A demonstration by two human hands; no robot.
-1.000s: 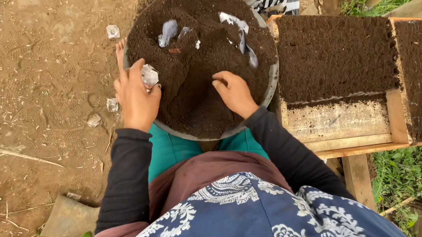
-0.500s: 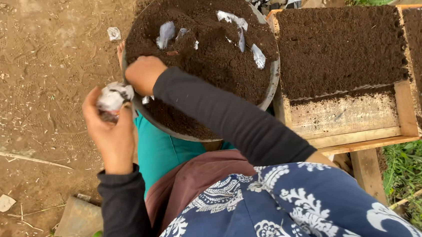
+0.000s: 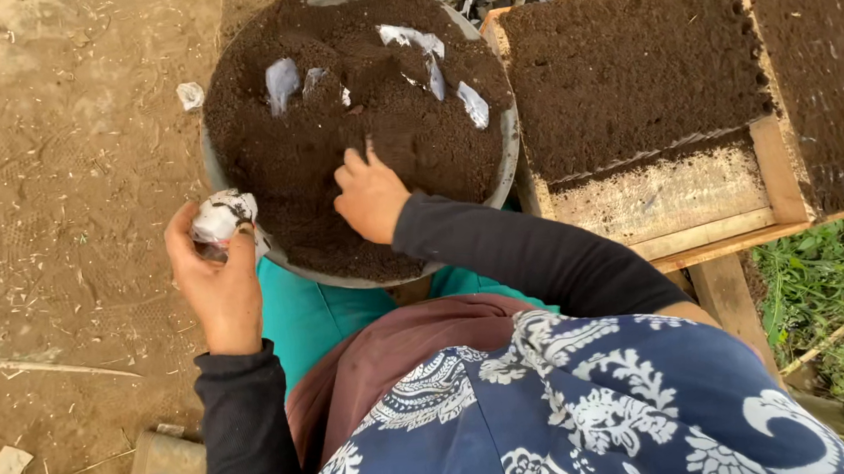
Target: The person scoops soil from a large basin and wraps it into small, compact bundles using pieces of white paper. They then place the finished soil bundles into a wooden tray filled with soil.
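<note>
A round metal basin [image 3: 510,145] heaped with dark soil rests on my lap. My left hand [image 3: 217,283] is beside the basin's left rim, holding a small white plastic bag [image 3: 223,218] with a little soil on it. My right hand [image 3: 371,196] lies on the soil in the basin's near half, fingers pressed into it. Several more white plastic bags [image 3: 281,81] lie half buried at the far side of the soil.
A wooden frame tray [image 3: 712,229] filled with dark soil stands to the right, its near strip bare. Packed brown dirt ground lies to the left, with a white scrap [image 3: 190,95] and a pale stone [image 3: 8,463]. Green plants grow at the lower right.
My left hand has shifted slightly with the white bag, staying beside the rim. My right hand has gone from next to the left hand back onto the soil in the basin.
</note>
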